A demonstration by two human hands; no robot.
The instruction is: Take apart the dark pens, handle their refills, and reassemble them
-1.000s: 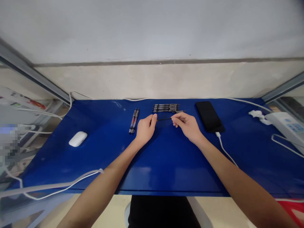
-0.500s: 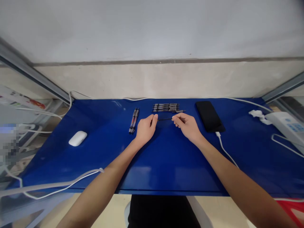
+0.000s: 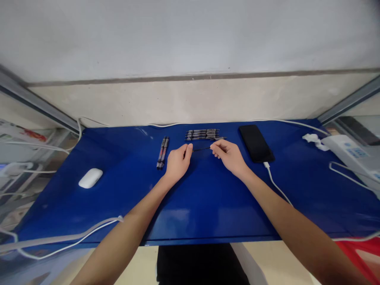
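A thin dark pen refill point(image 3: 201, 149) stretches between my two hands, just above the blue tabletop. My left hand point(image 3: 178, 160) is closed, thumb on top, around the refill's left end. At the other end, the thumb and fingers of my right hand point(image 3: 227, 155) pinch it. Beyond the hands lies a row of several grey and clear pens point(image 3: 201, 135), side by side. A grey pen piece point(image 3: 220, 138) rests by their right end, partly behind my right hand. Two more pens point(image 3: 162, 153) lie together left of my left hand.
A black phone point(image 3: 257, 143) with a white charging cable point(image 3: 276, 183) lies on the right. A white earbud case point(image 3: 90, 178) sits on the left of the blue table point(image 3: 208, 217). A white power strip point(image 3: 350, 152) and crumpled tissue point(image 3: 313, 138) are far right.
The view has shifted slightly, moving the table's contents a little left in the picture. Both hands keep hold of the refill, which now tilts slightly more, right end higher.
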